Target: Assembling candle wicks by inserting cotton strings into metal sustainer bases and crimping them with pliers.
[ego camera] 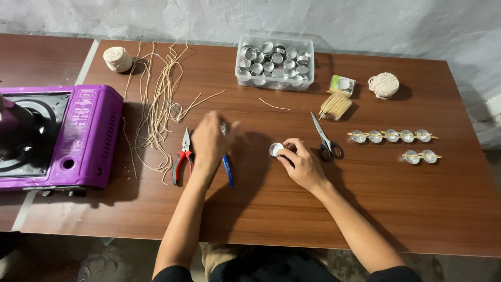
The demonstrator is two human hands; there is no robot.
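Brown wooden table (292, 209) against a rough white wall (365, 21). Right hand (301, 162) near the middle, fingers pinched on a small silver cup (275, 149) sitting on the wood. Left hand (210, 142) blurry, curled over blue-handled pliers (228, 169) (grip hard to tell). Red pliers (181, 156) just beside. Scissors (326, 140) to the right of the cup. Farther back, clear box of silver cups (275, 62), loose strings (156, 99), two string balls. Purple stove (78, 136) at the left edge. More cups on sticks (392, 136) at the right.

A clear plastic tub (275, 62) and a small yellow-green box (342, 84) stand at the table's far edge.
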